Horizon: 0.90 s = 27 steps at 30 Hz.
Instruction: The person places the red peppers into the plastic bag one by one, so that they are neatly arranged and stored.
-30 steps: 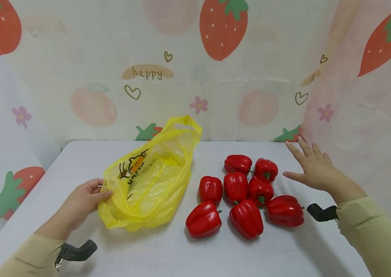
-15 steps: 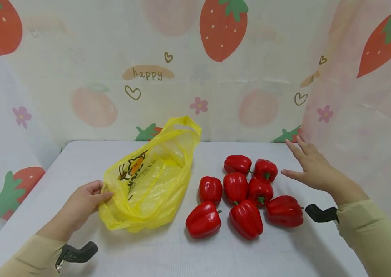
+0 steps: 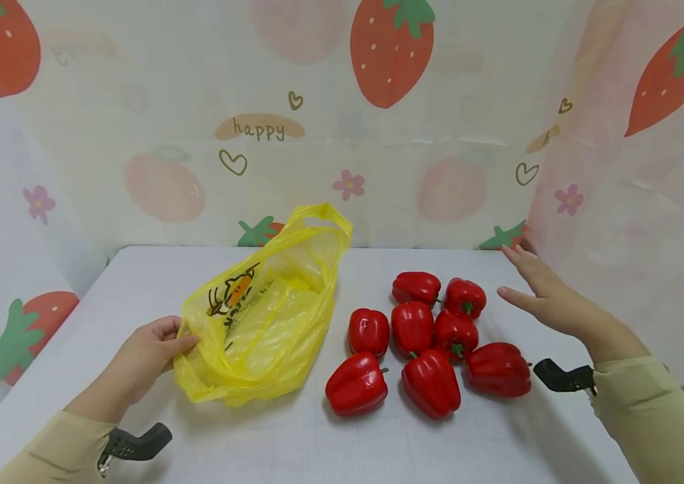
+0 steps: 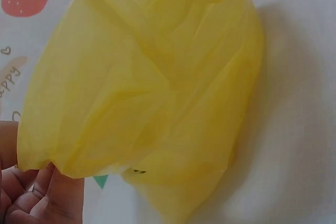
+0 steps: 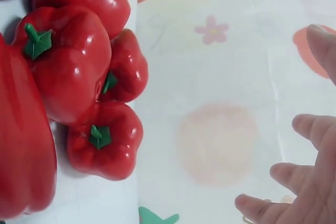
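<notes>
A yellow plastic bag [image 3: 293, 349] with a black and orange print lies on the left half of the table, its mouth spread toward me and one handle loop standing up at the back. My left hand [image 3: 143, 359] pinches the bag's left edge between thumb and fingers; in the left wrist view the bag [image 4: 152, 87] hides much of the scene. Several red bell peppers [image 3: 412, 327] with green stems sit in a cluster right of the bag. Above and to the right of them my right hand [image 3: 559, 306] hovers with straight fingers, touching nothing; the right wrist view shows its spread fingers [image 5: 310, 129].
The white table [image 3: 257, 450] ends at a back wall of printed cloth [image 3: 293, 67] with strawberries and hearts. A similar cloth hangs at both sides. Black camera mounts [image 3: 136, 441] stick out from both wrists.
My right hand has turned slightly, so its fingers overlap more in the head view. The left hand, bag and peppers stay practically where they were.
</notes>
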Motion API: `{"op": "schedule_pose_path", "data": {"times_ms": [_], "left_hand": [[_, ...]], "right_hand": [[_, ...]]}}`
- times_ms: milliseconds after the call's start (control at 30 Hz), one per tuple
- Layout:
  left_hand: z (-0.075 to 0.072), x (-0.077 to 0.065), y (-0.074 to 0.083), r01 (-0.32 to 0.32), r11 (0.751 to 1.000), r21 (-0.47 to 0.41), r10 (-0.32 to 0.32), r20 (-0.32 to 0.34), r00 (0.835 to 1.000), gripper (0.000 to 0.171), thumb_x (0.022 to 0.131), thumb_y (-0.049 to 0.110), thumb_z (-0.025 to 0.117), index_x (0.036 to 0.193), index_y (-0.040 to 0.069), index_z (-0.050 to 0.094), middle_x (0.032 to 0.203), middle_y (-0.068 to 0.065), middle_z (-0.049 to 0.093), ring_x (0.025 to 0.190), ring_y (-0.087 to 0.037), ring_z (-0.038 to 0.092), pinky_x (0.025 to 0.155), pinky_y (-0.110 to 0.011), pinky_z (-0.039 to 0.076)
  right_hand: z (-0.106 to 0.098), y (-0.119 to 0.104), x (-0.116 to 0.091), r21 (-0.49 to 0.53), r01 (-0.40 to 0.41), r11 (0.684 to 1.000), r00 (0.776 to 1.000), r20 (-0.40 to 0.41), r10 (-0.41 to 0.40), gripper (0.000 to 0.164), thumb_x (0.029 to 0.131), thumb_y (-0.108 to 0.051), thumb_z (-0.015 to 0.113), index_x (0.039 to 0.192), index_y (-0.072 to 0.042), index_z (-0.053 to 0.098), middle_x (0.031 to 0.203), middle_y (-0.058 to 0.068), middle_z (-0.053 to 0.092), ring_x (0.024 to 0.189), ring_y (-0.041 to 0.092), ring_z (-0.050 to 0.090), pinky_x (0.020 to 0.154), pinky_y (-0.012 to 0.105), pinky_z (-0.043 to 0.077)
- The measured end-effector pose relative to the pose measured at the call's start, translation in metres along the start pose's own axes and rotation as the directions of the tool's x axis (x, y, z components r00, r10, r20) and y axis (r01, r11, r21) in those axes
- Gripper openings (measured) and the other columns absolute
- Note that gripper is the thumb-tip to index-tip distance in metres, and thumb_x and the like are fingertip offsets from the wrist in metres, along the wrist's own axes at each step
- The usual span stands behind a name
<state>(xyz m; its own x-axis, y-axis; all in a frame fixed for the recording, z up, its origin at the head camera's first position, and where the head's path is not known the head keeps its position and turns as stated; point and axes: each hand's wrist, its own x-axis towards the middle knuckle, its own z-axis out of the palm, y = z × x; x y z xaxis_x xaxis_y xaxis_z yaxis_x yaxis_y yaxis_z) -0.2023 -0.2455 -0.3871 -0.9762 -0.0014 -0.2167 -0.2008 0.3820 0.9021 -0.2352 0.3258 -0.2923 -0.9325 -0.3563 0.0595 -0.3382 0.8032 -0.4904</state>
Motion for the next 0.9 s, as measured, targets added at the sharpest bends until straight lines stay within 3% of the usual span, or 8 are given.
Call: {"op": "schedule_pose_path", "data": {"times_ms": [233,433,900], "left_hand": [[0.001,0.000,0.001,0.008,1.000,0.013,-0.008,-0.005,1.000,0.046,0.087,0.033,0.061,0.119,0.001,0.049,0.110,-0.009,0.062,0.084,-0.015,0.060,0.075,-0.024,0.053],[0.001,0.000,0.002,0.006,1.000,0.020,-0.006,-0.001,1.000,0.047,0.087,0.034,0.061,0.118,0.001,0.049,0.108,-0.009,0.062,0.083,-0.015,0.059,0.075,-0.024,0.053],[0.002,0.001,-0.001,-0.001,1.000,0.018,0.001,-0.009,1.000,0.049,0.086,0.036,0.062,0.117,0.001,0.050,0.109,-0.009,0.062,0.083,-0.015,0.059,0.075,-0.023,0.053]], "right_hand": [[0.002,-0.001,-0.006,0.080,-0.060,0.995,0.995,0.087,0.053,0.069,0.091,-0.039,0.052,0.146,-0.016,0.017,0.145,0.020,0.024,0.127,0.045,0.025,0.091,0.066,0.033],[0.008,0.003,-0.008,0.125,-0.026,0.992,0.994,0.108,0.013,0.068,0.082,-0.035,0.066,0.140,-0.015,0.035,0.135,0.016,0.044,0.121,0.039,0.040,0.087,0.053,0.046],[0.016,0.014,-0.019,0.209,-0.011,0.978,0.992,0.126,-0.016,0.064,0.082,-0.027,0.067,0.137,-0.012,0.039,0.132,0.017,0.046,0.119,0.043,0.041,0.089,0.055,0.043]]}}
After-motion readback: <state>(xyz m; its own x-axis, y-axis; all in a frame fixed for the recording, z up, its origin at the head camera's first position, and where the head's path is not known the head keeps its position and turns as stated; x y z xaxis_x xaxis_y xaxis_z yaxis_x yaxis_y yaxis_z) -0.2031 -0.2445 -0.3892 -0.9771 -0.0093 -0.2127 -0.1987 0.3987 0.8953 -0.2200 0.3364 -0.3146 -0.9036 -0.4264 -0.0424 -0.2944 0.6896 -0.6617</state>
